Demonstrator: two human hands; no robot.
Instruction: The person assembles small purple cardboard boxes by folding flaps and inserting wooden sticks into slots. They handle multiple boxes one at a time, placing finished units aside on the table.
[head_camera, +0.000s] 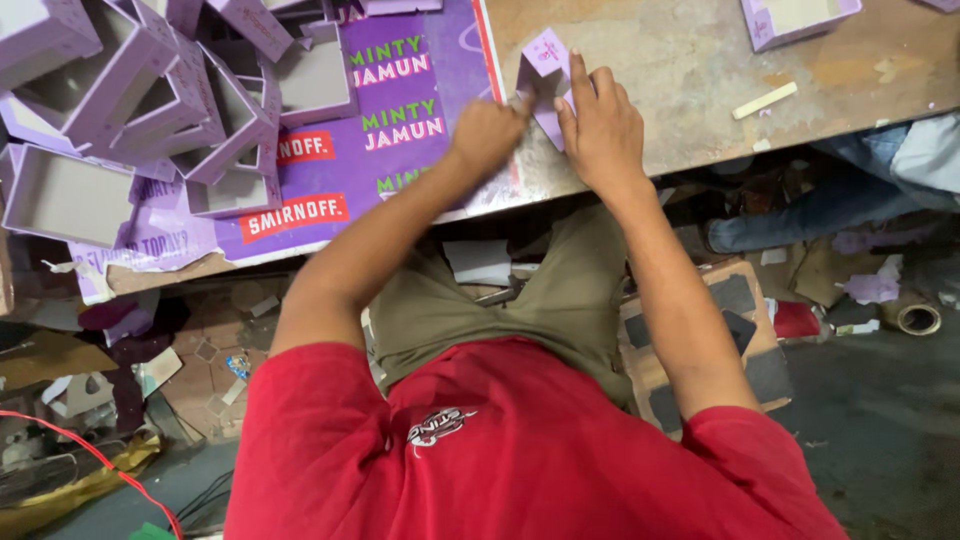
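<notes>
Most of the small lilac folded cardboard piece lies hidden under the right hand and the curled left hand, whose fingertips cannot be seen. The pile of open lilac cardboard boxes runs off the top and left edges. Another lilac box is cropped at the top edge.

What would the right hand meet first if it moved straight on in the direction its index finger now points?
The right hand already rests on the small folded purple cardboard piece. Beyond it, the bare worn wooden tabletop looks free up to the picture's edge.
</notes>
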